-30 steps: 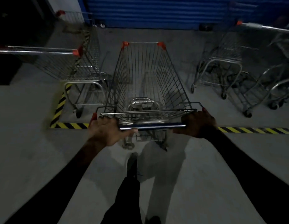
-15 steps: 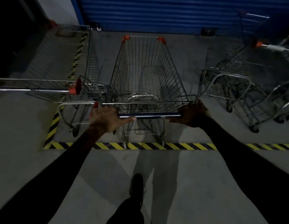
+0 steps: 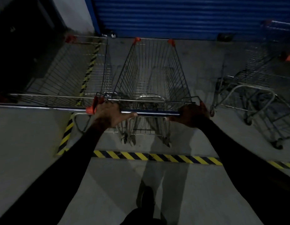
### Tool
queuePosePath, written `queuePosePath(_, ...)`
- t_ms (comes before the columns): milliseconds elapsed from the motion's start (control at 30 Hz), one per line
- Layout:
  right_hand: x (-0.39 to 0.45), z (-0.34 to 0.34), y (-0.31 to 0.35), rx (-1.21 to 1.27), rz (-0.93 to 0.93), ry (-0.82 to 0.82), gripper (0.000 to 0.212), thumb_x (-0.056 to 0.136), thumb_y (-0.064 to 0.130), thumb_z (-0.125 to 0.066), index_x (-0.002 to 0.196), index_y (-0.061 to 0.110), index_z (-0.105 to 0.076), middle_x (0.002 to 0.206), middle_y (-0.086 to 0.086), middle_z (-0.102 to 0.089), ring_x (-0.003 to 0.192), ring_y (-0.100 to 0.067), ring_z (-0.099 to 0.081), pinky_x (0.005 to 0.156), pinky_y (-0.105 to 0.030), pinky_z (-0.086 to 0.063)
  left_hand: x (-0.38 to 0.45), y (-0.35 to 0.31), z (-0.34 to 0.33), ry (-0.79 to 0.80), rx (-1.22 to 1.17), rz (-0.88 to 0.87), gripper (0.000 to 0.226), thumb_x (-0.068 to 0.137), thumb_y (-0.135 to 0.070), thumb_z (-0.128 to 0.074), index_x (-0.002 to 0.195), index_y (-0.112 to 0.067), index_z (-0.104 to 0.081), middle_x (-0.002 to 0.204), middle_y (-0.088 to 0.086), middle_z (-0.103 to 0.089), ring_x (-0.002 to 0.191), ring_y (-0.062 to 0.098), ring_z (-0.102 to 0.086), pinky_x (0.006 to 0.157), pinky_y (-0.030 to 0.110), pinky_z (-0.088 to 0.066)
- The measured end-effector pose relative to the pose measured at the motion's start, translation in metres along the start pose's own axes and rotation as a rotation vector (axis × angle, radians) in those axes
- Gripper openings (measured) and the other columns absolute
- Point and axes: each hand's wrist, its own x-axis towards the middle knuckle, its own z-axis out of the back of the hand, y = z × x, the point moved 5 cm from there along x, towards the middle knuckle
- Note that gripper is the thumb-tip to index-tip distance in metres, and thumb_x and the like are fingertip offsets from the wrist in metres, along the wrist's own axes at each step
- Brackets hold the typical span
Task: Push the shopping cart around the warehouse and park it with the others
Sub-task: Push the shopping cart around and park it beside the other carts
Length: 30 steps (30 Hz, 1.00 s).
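An empty wire shopping cart (image 3: 153, 73) with orange corner caps stands straight ahead of me, inside the area marked by yellow-black floor tape (image 3: 157, 157). My left hand (image 3: 111, 115) grips the left end of its dark handle bar (image 3: 154, 113), and my right hand (image 3: 192, 115) grips the right end. A parked cart (image 3: 63, 78) stands close on the left, its handle level with mine. Another parked cart (image 3: 257, 95) stands to the right, a gap away.
A blue roller shutter (image 3: 181, 15) closes the space just beyond the cart's front. A dark opening (image 3: 19, 46) lies at the far left. Grey concrete floor (image 3: 116, 184) stretches behind the tape, where my foot (image 3: 145, 198) shows.
The cart has rolled forward over the striped tape and in between the parked carts. Both hands have stayed on the handle. The shutter is nearer.
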Motion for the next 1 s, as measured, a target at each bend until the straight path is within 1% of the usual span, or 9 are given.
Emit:
queuePosePath(100, 0.009, 0.004, 0.005, -0.008, -0.004, 0.014, 0.11, 0.053, 0.119, -0.014, 0.09, 0.038, -0.077, 0.1, 0.007, -0.076, 0.114, -0.022, -0.067, 0.127, -0.063, -0.014, 0.002, 0.001, 0.01, -0.001, -0.042, -0.022, 0.094, 0.082, -0.103, -0.034, 0.118, -0.028, -0.078, 0.104, 0.019, -0.077, 0.102, 0.035, -0.072, 0.09, 0.041, -0.052)
queuePosePath(233, 0.012, 0.009, 0.006, -0.043, 0.003, 0.037, 0.114, 0.05, 0.119, -0.008, 0.099, 0.042, -0.076, 0.107, 0.008, -0.075, 0.12, -0.021, -0.066, 0.128, -0.062, -0.009, 0.008, 0.005, 0.003, -0.02, 0.003, 0.009, 0.112, 0.074, -0.112, -0.017, 0.104, -0.026, -0.081, 0.089, 0.009, -0.075, 0.082, 0.025, -0.064, 0.078, 0.036, -0.044)
queuePosePath(333, 0.012, 0.007, 0.001, -0.049, 0.001, 0.021, 0.112, 0.051, 0.119, -0.007, 0.096, 0.042, -0.074, 0.102, 0.009, -0.075, 0.115, -0.02, -0.068, 0.128, -0.062, -0.014, 0.007, 0.004, 0.002, -0.041, 0.002, 0.004, 0.113, 0.072, -0.113, -0.014, 0.114, -0.032, -0.081, 0.097, 0.008, -0.078, 0.095, 0.028, -0.073, 0.087, 0.039, -0.052)
queuePosePath(433, 0.01, 0.005, -0.001, -0.072, 0.007, 0.003, 0.111, 0.052, 0.118, -0.004, 0.098, 0.045, -0.073, 0.1, 0.011, -0.074, 0.115, -0.018, -0.068, 0.129, -0.061, -0.014, 0.005, 0.0, 0.001, 0.0, 0.001, 0.004, 0.106, 0.076, -0.11, -0.02, 0.125, -0.036, -0.077, 0.108, 0.01, -0.078, 0.106, 0.03, -0.072, 0.095, 0.04, -0.051)
queuePosePath(600, 0.002, 0.008, -0.006, -0.063, -0.005, 0.0, 0.122, 0.044, 0.119, 0.004, 0.099, 0.044, -0.074, 0.1, 0.012, -0.075, 0.114, -0.016, -0.069, 0.128, -0.058, -0.013, 0.004, -0.005, -0.001, -0.061, 0.01, 0.023, 0.118, 0.066, -0.116, -0.013, 0.119, -0.034, -0.078, 0.104, 0.008, -0.078, 0.101, 0.031, -0.074, 0.086, 0.038, -0.055)
queuePosePath(767, -0.002, 0.009, -0.007, -0.063, -0.001, 0.032, 0.125, 0.041, 0.118, 0.006, 0.102, 0.044, -0.074, 0.099, 0.014, -0.073, 0.116, -0.016, -0.068, 0.129, -0.06, -0.01, 0.004, -0.007, -0.006, -0.044, -0.023, 0.003, 0.12, 0.063, -0.117, -0.006, 0.108, -0.031, -0.077, 0.096, 0.006, -0.078, 0.096, 0.029, -0.074, 0.086, 0.039, -0.055)
queuePosePath(833, -0.005, 0.013, -0.005, -0.068, 0.017, 0.036, 0.129, 0.038, 0.117, 0.011, 0.104, 0.044, -0.073, 0.098, 0.014, -0.071, 0.117, -0.016, -0.068, 0.129, -0.059, -0.014, 0.005, -0.007, -0.008, -0.047, -0.046, -0.003, 0.119, 0.065, -0.117, -0.008, 0.113, -0.032, -0.076, 0.099, 0.006, -0.078, 0.099, 0.029, -0.074, 0.087, 0.039, -0.055)
queuePosePath(900, -0.007, 0.017, -0.004, -0.065, 0.063, 0.012, 0.125, 0.041, 0.116, 0.012, 0.105, 0.045, -0.069, 0.109, 0.014, -0.073, 0.121, -0.017, -0.067, 0.126, -0.059, -0.021, 0.005, -0.008, -0.006, -0.053, -0.066, -0.005, 0.117, 0.068, -0.115, -0.013, 0.125, -0.034, -0.075, 0.107, 0.007, -0.079, 0.104, 0.03, -0.074, 0.09, 0.04, -0.055)
queuePosePath(1000, -0.009, 0.026, -0.006, -0.008, 0.13, -0.053, 0.111, 0.06, 0.114, -0.005, 0.122, 0.046, -0.067, 0.132, 0.013, -0.071, 0.132, -0.019, -0.063, 0.121, -0.054, -0.033, 0.003, -0.017, -0.002, -0.109, -0.089, -0.043, 0.105, 0.08, -0.107, -0.025, 0.145, -0.035, -0.064, 0.114, 0.008, -0.08, 0.109, 0.03, -0.075, 0.096, 0.041, -0.055)
